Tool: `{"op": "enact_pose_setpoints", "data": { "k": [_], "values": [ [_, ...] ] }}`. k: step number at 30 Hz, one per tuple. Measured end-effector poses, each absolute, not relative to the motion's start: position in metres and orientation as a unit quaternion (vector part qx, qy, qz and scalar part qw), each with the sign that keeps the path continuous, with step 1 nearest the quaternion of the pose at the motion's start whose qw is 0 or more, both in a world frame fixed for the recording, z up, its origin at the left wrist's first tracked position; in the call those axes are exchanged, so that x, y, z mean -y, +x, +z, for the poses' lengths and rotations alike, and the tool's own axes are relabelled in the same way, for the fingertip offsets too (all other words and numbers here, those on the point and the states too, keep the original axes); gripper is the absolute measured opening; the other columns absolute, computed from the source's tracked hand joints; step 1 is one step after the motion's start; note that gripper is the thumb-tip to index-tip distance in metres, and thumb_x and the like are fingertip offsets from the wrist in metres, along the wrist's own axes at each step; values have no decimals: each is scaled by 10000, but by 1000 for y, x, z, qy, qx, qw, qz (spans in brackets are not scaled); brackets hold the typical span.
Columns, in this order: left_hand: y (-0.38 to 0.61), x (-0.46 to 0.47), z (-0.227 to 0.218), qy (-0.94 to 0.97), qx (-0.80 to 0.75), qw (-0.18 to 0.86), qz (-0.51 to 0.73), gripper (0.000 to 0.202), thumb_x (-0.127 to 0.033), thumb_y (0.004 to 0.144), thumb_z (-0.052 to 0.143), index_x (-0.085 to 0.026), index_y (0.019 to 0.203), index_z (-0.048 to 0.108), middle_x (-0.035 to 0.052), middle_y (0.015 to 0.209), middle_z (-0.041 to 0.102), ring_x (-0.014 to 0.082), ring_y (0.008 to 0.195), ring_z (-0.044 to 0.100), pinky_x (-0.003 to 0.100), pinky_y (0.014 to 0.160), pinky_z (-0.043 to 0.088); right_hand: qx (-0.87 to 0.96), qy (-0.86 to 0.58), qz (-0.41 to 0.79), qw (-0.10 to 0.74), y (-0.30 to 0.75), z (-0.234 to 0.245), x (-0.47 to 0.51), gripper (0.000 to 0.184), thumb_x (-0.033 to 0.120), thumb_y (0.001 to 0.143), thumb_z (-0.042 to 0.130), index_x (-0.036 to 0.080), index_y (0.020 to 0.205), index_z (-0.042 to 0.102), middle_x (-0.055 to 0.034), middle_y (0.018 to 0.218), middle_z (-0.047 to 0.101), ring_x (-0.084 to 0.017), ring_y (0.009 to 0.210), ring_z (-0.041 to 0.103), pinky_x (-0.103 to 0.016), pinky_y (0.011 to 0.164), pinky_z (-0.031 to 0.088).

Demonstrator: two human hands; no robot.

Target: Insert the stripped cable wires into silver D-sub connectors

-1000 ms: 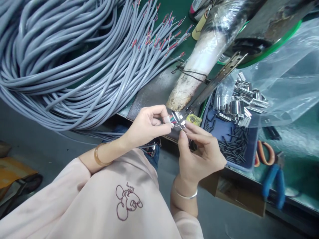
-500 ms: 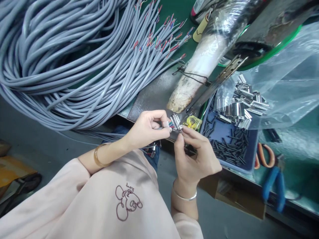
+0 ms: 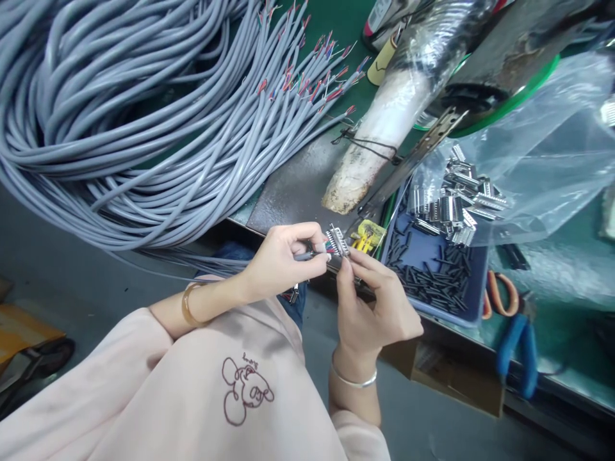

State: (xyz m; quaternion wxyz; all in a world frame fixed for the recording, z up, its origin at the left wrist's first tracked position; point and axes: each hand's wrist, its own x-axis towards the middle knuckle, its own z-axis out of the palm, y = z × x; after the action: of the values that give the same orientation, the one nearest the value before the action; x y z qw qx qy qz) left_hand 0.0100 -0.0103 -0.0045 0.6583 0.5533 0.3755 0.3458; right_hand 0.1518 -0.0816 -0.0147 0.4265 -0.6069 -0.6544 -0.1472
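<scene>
1. Grey cable coil (image 3: 120,115): a heavy mass of looped grey cables lying at 10 o'clock from the hands. The stripped ends, with coloured wires showing, fan out toward 1 o'clock.
2. Counter (image 3: 350,19): green surface, carrying the coil and everything listed below. Its near edge runs just behind the hands.
3. Clear plastic bag (image 3: 552,160): lies at 2 o'clock from the hands, crumpled, with its mouth over the tray.
4. Wrapped cylinder (image 3: 384,128): film-covered, tilted, with its lower end pointing down at the hands from 1 o'clock.
5. Blue tray (image 3: 435,256): at 3 o'clock, just beside the right hand. It holds loose black sleeves (image 3: 432,282), with metal shells (image 3: 456,198) heaped at its far end.
6. Left hand (image 3: 278,262): grip closed, thumb and fingers pinched on the cable end (image 3: 302,256), which points toward 3 o'clock.
7. Right hand (image 3: 375,307): grip closed, thumb and forefinger pinched on the connector from 5 o'clock.
8. Blue-handled pliers (image 3: 516,346): on the counter at 4 o'clock, well apart from the hands.
9. Connector (image 3: 337,242): a small metal piece held between the two hands at the counter's near edge. It touches the coloured wires of the cable end, and a yellow piece (image 3: 368,235) lies just beside it at 3 o'clock.
</scene>
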Motion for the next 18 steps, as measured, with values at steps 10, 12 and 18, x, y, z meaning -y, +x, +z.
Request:
{"op": "enact_pose_setpoints", "data": {
  "k": [10, 12, 18],
  "values": [
    [-2, 16, -7, 596, -404, 603, 344, 118, -256, 779, 700, -157, 734, 654, 12, 687, 654, 70, 526, 456, 194, 492, 364, 684, -584, -96, 427, 151, -10, 88, 135, 119, 930, 678, 209, 1026, 647, -27, 947, 810, -140, 873, 792, -224, 819, 639],
    [-5, 17, -12, 603, -411, 607, 315, 132, -264, 774, 725, -157, 730, 660, 11, 680, 661, 61, 492, 433, 189, 463, 346, 670, -579, -94, 455, 163, -9, 89, 143, 213, 992, 605, 198, 1131, 638, -63, 1012, 802, -174, 958, 789, -290, 868, 654],
    [-12, 22, -28, 668, -356, 626, 187, 171, -313, 807, 697, -148, 761, 705, 52, 818, 747, 81, 528, 536, 192, 479, 426, 448, -614, -400, 513, 284, 14, 102, 243, 318, 1046, 498, 167, 1066, 688, -120, 1103, 740, -252, 1152, 723, -532, 1079, 539]
  ]
}}
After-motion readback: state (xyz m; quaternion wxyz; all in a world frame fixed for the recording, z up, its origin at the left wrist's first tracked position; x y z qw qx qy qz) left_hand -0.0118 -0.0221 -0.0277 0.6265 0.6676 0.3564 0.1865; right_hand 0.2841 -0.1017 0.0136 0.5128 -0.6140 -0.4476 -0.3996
